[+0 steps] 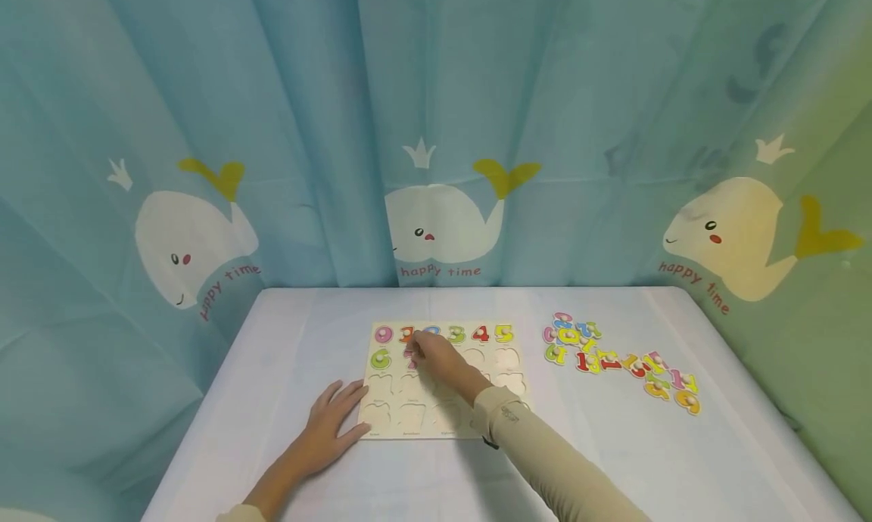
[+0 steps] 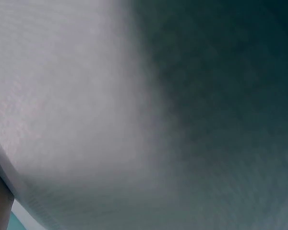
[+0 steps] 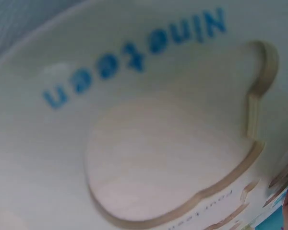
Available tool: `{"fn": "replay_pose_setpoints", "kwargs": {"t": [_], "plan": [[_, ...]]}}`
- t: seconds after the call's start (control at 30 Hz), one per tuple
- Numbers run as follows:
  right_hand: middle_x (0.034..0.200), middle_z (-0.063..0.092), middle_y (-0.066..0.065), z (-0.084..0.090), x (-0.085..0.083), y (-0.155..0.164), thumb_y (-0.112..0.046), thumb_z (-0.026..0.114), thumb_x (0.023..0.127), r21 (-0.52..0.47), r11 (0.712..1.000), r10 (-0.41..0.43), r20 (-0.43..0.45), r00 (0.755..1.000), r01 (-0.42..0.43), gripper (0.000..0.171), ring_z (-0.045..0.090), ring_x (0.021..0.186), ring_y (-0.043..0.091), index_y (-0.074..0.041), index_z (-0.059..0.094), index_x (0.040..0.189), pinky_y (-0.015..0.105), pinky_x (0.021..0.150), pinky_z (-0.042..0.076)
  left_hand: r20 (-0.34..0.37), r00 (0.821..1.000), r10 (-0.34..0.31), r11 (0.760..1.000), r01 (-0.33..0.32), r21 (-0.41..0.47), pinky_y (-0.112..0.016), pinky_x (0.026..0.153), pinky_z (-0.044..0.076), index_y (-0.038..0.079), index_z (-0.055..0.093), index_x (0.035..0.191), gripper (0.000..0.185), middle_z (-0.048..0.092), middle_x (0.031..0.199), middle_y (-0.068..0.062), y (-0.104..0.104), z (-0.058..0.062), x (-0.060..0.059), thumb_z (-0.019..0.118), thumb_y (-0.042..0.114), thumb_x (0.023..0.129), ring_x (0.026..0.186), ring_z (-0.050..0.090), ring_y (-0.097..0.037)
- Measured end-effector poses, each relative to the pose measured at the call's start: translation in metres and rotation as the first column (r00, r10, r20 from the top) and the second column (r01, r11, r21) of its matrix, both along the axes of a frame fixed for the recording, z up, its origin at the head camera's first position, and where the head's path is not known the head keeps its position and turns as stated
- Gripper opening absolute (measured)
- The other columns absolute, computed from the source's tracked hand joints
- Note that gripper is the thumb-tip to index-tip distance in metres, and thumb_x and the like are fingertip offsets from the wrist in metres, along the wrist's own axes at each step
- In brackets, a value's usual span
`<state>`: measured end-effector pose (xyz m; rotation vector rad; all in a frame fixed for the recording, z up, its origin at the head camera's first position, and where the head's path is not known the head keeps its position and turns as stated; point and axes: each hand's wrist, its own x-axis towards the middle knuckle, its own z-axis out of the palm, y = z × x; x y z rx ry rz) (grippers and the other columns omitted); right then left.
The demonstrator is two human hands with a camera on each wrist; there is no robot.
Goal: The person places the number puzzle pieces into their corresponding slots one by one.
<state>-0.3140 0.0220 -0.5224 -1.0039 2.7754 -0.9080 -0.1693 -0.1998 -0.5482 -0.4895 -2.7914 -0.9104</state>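
A pale wooden number puzzle board (image 1: 409, 417) lies on the white table. Coloured numbers 0 to 5 fill its top row, and a green 6 (image 1: 380, 359) sits below them. My right hand (image 1: 436, 358) reaches over the board and pinches a pink number piece (image 1: 409, 352) in the second row, beside the 6. My left hand (image 1: 335, 425) lies flat with spread fingers on the table, its fingertips touching the board's lower left edge. The right wrist view shows, close up, an empty cut-out (image 3: 168, 163) under the printed word "Nineteen" (image 3: 134, 52). In the left wrist view there is only blurred white cloth.
A heap of several loose coloured number pieces (image 1: 616, 357) lies on the table (image 1: 681, 461) to the right of the board. A blue curtain with white whales (image 1: 443, 223) hangs close behind and around the table's sides.
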Motion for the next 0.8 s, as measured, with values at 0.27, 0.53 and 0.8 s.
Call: {"fn": "replay_pose_setpoints", "kwargs": {"t": [0.27,0.53,0.8], "plan": [[0.090,0.056,0.001,-0.001,-0.002,0.007,-0.003,0.065,0.087,-0.061,0.998,0.013,0.096,0.995,-0.007,0.022,0.053,0.082,0.014,-0.003,0.059,0.108,0.027,0.073,0.048,0.006,1.000,0.000,1.000,-0.001,0.010,-0.066,0.102,0.015,0.004,0.050,0.135,0.057,0.045,0.140,-0.014,0.000,-0.001,0.000,0.065,0.030,0.087,0.131,0.024,-0.045],[0.092,0.057,0.001,-0.002,-0.011,0.059,-0.006,0.060,0.091,-0.152,0.983,-0.081,0.134,0.988,0.101,0.024,0.055,0.083,0.016,-0.002,0.059,0.114,0.031,0.074,0.048,0.004,1.000,0.010,1.000,-0.010,0.000,-0.066,0.101,0.017,0.005,0.051,0.134,0.056,0.046,0.140,-0.012,0.004,0.000,0.000,0.065,0.031,0.087,0.131,0.025,-0.044],[0.087,0.058,0.008,0.000,-0.030,0.126,-0.003,0.060,0.088,-0.189,0.890,-0.434,-0.066,0.899,0.415,0.023,0.052,0.079,0.023,0.000,0.060,0.111,0.038,0.070,0.046,-0.012,1.000,0.014,1.000,-0.014,-0.006,-0.067,0.098,0.019,0.005,0.052,0.133,0.055,0.046,0.139,-0.012,0.002,0.000,-0.001,0.067,0.030,0.086,0.130,0.026,-0.044]]}}
